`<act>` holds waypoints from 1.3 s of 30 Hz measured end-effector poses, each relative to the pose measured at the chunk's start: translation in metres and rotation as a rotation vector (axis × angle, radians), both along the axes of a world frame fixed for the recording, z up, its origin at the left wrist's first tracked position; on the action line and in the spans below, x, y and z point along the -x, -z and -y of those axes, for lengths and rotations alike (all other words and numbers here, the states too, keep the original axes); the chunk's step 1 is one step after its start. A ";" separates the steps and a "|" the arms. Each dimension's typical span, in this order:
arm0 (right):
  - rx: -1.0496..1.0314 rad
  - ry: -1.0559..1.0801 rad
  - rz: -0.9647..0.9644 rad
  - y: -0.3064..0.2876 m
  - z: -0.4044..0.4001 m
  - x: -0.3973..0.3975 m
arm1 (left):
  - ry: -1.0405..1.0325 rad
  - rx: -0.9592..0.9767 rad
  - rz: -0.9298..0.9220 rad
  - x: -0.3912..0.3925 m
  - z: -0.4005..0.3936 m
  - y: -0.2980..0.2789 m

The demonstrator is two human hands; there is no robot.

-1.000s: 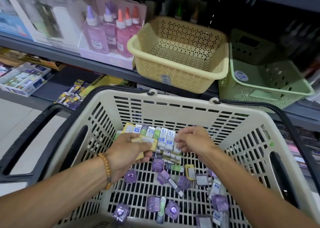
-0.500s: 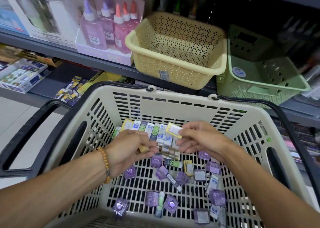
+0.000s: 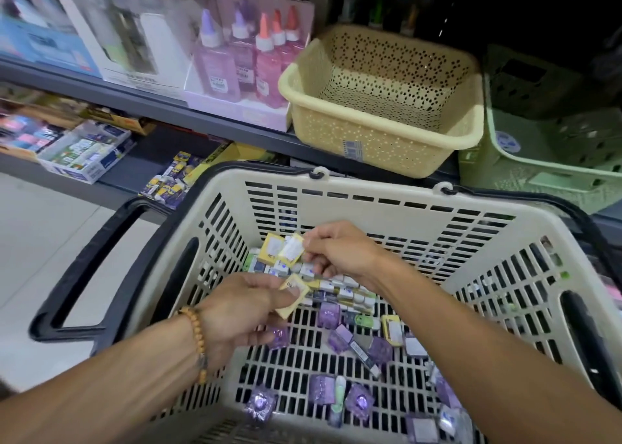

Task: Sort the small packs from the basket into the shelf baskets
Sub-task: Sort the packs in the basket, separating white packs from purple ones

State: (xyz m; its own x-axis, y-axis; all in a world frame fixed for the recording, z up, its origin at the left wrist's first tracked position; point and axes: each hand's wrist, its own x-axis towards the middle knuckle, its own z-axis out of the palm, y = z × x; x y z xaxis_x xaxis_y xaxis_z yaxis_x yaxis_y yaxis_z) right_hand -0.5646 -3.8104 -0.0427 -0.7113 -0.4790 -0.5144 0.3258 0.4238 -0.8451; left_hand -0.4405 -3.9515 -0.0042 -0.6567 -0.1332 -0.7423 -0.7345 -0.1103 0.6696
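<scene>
shelf (image 3: pixel 161 107) ahead, two empty baskets waiting: tan basket (image 3: pixel 380 133) and green basket (image 3: pixel 552 174).
both my hands are down in the cart basket (image 3: pixel 370 208). my right hand (image 3: pixel 340 251) pinches two yellow packs (image 3: pixel 284 250) lifted off the pile; my left hand (image 3: pixel 235 305) pinches one more yellow pack (image 3: pixel 294 295), gathering one colour for a single trip, i reckon. purple packs (image 3: pixel 330 315) lie loose on the floor grid, too many to count.
</scene>
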 end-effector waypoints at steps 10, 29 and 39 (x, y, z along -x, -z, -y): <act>-0.069 -0.248 -0.055 -0.033 -0.031 -0.033 | 0.053 0.031 -0.144 0.005 -0.019 -0.003; -0.248 0.000 -0.362 -0.082 -0.173 -0.040 | 1.475 1.053 -0.541 0.019 -0.099 0.094; -0.254 -0.039 -0.489 -0.094 -0.166 -0.030 | 1.366 1.009 -0.704 0.014 -0.094 0.105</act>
